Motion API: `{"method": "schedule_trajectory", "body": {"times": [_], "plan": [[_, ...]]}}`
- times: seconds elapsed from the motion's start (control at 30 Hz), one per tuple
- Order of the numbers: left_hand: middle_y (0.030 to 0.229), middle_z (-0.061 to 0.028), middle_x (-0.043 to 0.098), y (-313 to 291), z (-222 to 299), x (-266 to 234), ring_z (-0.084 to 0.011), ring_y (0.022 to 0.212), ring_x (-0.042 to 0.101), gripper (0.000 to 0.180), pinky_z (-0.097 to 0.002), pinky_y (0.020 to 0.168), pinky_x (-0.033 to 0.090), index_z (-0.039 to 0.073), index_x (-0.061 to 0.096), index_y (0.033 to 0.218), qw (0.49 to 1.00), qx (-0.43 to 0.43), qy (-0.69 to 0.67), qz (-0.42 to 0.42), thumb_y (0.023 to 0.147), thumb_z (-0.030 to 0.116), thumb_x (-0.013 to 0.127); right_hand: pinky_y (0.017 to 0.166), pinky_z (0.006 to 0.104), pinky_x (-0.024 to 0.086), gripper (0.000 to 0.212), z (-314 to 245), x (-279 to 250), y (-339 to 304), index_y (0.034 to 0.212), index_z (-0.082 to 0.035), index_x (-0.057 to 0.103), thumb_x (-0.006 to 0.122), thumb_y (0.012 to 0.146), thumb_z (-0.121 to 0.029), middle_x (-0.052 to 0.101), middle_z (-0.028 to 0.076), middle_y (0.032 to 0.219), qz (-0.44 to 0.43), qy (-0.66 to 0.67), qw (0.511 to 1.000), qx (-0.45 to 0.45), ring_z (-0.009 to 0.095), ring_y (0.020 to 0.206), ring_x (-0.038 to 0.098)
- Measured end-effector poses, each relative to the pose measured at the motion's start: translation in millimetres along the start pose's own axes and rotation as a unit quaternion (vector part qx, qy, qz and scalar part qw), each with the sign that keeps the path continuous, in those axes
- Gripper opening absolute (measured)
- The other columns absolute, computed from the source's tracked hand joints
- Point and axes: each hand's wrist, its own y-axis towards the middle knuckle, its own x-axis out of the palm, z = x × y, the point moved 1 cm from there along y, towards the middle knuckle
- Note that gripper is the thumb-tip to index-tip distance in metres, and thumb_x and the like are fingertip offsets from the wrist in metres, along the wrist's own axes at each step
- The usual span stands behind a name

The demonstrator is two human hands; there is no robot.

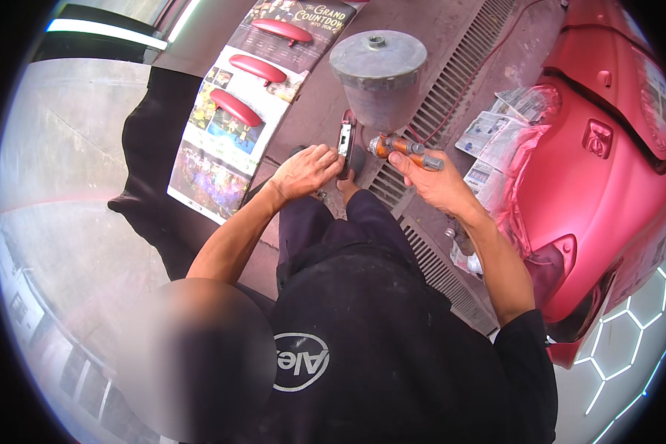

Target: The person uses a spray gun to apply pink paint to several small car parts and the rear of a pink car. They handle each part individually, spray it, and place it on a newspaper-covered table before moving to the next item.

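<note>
In my right hand [440,181] is a spray gun [383,145] with an orange and grey body, its fingers closed round it. The gun's large grey lidded paint cup [378,95] stands above it. My left hand [307,172] grips a narrow red car door handle [345,139], held upright, with its pale inner side showing. A small gap lies between this handle and the gun. Further left, three glossy red door handles [283,30], [257,69], [235,108] rest in a row on printed paper sheets [200,155].
A pink-red car body [599,185] stands on the right, its edge masked with newspaper [496,137]. Long slotted floor grates [448,277] run past my legs. A thin red hose [488,55] crosses the floor. Dark cloth [159,148] hangs at the left.
</note>
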Motion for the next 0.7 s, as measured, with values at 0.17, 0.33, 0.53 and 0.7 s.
{"method": "schedule_trajectory", "body": {"times": [0.17,0.33,0.53,0.7], "plan": [[0.11,-0.0067,0.061,7.9,-10.6,-1.7,-0.0227,0.105,0.059,0.038,-0.0335,0.093,0.052,0.003,0.059,0.123,1.0,0.002,0.019,0.024,0.088,0.018,0.06,0.054,0.0237,0.035,0.048,11.4,12.1,-18.2,0.135,-0.01,0.071,0.07,0.101,-0.044,0.052,-0.005,0.071,-0.054,0.014,0.998,0.024,0.004,0.064,0.044],[0.11,-0.0066,0.061,4.1,-12.9,-1.5,-0.0225,0.105,0.059,0.037,-0.0328,0.094,0.051,0.003,0.059,0.123,1.0,-0.013,0.013,-0.002,0.089,0.018,0.059,0.055,0.0243,0.036,0.048,3.3,10.8,-19.6,0.133,-0.012,0.072,0.07,0.1,-0.047,0.051,-0.006,0.071,-0.042,0.026,0.999,0.013,0.005,0.064,0.045],[0.125,-0.0124,0.062,-1.1,-1.8,-7.9,-0.0255,0.11,0.06,0.044,-0.0358,0.096,0.052,-0.001,0.059,0.128,1.0,-0.007,-0.006,-0.01,0.087,0.016,0.06,0.058,0.0256,0.039,0.049,-10.2,-8.5,8.9,0.13,-0.011,0.074,0.069,0.1,-0.049,0.053,-0.006,0.072,0.019,0.001,1.0,0.007,0.005,0.065,0.046],[0.116,-0.0143,0.065,-3.5,4.3,-7.8,-0.0282,0.102,0.065,0.044,-0.0359,0.089,0.055,-0.003,0.061,0.126,0.995,-0.043,-0.048,0.075,0.083,0.007,0.066,0.048,0.0244,0.035,0.051,-11.5,-12.0,18.9,0.119,-0.008,0.074,0.069,0.099,-0.054,0.055,-0.005,0.072,0.13,0.056,0.989,-0.048,0.004,0.055,0.044]]}}
